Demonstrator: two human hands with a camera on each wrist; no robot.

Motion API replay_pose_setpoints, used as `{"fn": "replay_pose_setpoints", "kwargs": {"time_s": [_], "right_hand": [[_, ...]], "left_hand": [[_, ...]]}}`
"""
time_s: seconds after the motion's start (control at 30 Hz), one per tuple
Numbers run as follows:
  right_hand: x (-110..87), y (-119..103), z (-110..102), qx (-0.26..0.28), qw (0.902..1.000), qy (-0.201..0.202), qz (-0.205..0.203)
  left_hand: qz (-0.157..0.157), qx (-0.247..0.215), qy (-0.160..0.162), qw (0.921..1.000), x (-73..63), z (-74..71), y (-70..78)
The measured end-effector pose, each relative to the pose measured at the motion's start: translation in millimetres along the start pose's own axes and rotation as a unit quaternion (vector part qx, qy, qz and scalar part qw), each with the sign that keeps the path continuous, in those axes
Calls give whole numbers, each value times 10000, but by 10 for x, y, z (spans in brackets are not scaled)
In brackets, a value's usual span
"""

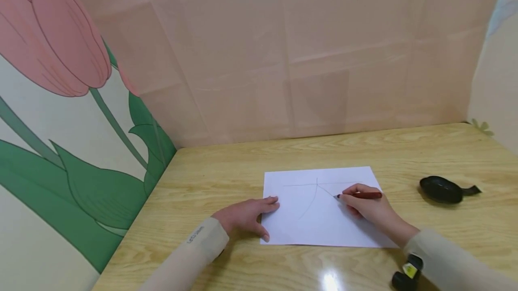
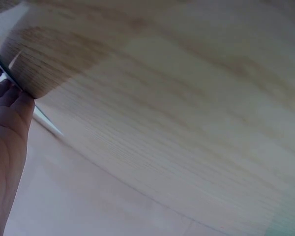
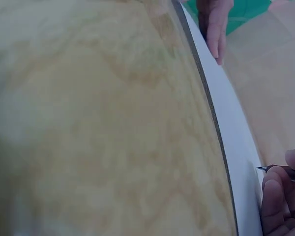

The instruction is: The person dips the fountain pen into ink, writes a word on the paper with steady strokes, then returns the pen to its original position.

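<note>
A sheet of white paper [image 1: 291,232] lies on the wooden table, bearing a thin horizontal line, a short upright stroke and two lines branching down from it. My left hand [image 1: 248,215] rests at the paper's left edge, thumb and fingers spread apart. Between the thumb and fingers of my right hand [image 1: 372,208] is a dark red pen [image 1: 367,195], its dark tip at the end of the right-hand branch. The right wrist view shows the pen's pointed tip [image 3: 261,168] at the paper. Only part of the left hand [image 2: 7,132] appears in the left wrist view.
Right of the paper, a small black oval pan-like object [image 1: 441,190] with a short handle sits on the table [image 1: 210,169]. A pinkish cloth [image 1: 315,57] hangs behind the table, and a tulip-painted wall [image 1: 73,120] stands to the left.
</note>
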State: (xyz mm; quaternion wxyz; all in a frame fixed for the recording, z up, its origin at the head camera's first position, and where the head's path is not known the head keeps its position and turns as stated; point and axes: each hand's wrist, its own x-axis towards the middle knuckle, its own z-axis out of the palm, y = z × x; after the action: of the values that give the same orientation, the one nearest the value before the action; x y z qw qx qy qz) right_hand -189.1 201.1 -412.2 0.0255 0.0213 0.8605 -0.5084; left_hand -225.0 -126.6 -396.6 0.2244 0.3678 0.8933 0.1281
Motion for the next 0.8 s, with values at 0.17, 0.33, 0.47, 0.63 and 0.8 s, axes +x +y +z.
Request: {"fn": "replay_pose_setpoints", "kwargs": {"time_s": [0.17,0.33,0.47,0.63,0.8], "right_hand": [[-23,-1,-4,-34,10000,11,52],[-37,12,-29,8,9999,-50,103],[-40,27,-57,-18,9998,-112,166],[-51,37,-70,-66,9994,-163,296],[-87,30,-85,-63,9993,-169,342]], "left_hand": [[0,18,19,10000,-4,-2,6],[21,71,23,10000,-2,-7,-2],[-13,53,-20,10000,22,-14,-20],[-24,15,-61,10000,42,-10,-31],[42,37,-46,10000,40,-2,-33]]}}
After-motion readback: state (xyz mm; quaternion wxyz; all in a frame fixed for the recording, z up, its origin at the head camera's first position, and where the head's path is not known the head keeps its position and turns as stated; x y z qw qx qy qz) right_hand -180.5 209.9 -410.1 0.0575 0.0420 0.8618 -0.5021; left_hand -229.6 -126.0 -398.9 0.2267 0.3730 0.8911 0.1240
